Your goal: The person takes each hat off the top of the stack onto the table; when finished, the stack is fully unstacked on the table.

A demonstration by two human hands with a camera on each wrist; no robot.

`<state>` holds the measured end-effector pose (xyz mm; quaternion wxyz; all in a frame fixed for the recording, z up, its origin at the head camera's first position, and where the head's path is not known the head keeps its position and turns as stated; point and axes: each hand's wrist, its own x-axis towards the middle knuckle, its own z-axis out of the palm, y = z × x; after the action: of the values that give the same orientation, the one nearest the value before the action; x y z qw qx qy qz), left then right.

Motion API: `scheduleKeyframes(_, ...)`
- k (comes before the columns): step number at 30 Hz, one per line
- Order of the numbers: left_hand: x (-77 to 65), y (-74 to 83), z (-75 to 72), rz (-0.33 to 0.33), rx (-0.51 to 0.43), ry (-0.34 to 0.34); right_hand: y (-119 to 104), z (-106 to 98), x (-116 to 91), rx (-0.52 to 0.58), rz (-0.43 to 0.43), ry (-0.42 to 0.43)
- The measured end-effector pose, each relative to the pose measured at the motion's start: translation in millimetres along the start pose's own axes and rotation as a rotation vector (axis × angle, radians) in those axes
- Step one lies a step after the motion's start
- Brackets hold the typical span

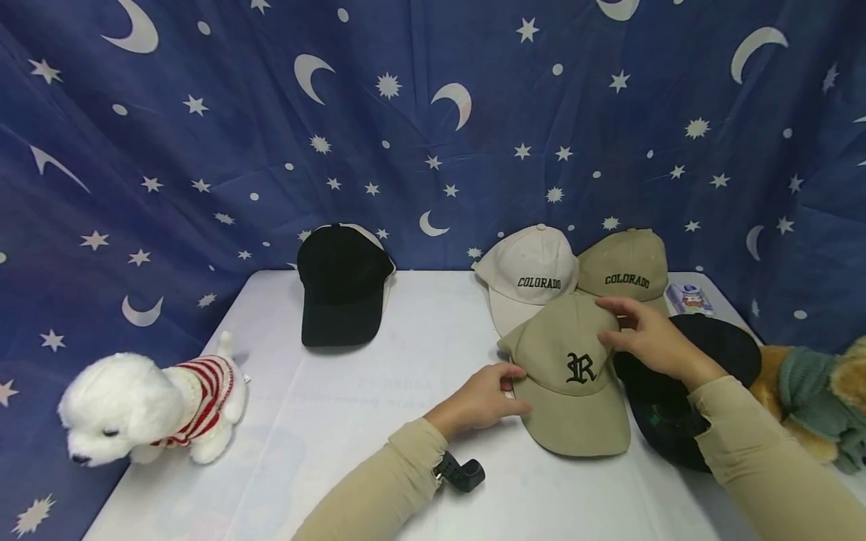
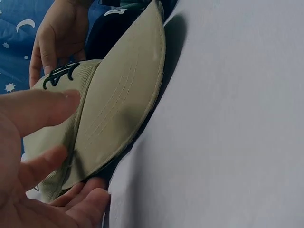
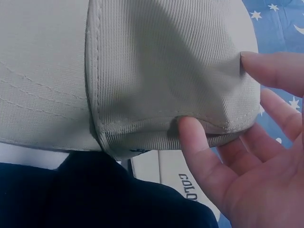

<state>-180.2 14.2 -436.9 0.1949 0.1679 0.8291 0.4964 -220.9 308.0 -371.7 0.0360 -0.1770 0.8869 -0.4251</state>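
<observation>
A khaki cap [image 1: 561,361] with a black Gothic letter lies front-up on the table, its brim towards me. At its left edge is my left hand [image 1: 482,394], fingers spread. In the left wrist view some left fingertips [image 2: 95,190] lie low beside the brim's edge, while others stand over the cap. My right hand [image 1: 652,338] holds the crown's right side between thumb and fingers, and the right wrist view shows its fingertips [image 3: 192,130] against the ribbed cloth. Behind are a white cap [image 1: 531,263] and another khaki cap [image 1: 625,263], both lettered COLORADO.
A black cap [image 1: 341,293] stands at the back left, over a paler one. Beneath my right arm lies a dark hat [image 1: 659,398]. A white plush dog [image 1: 128,406] sits left, a brown plush toy [image 1: 805,383] right. A small package [image 1: 690,299] lies behind.
</observation>
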Motion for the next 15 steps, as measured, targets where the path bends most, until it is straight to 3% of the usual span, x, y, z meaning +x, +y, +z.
scheduleKeyframes(7, 4.5, 1.1, 7.6, 0.028, -0.054, 0.052, -1.1, -1.4, -5.0, -0.032, 0.0, 0.022)
scheduleKeyframes(15, 4.7, 1.4, 11.5, 0.005, -0.02, 0.061, -4.2, -2.0, -11.4, -0.104, 0.0, 0.037)
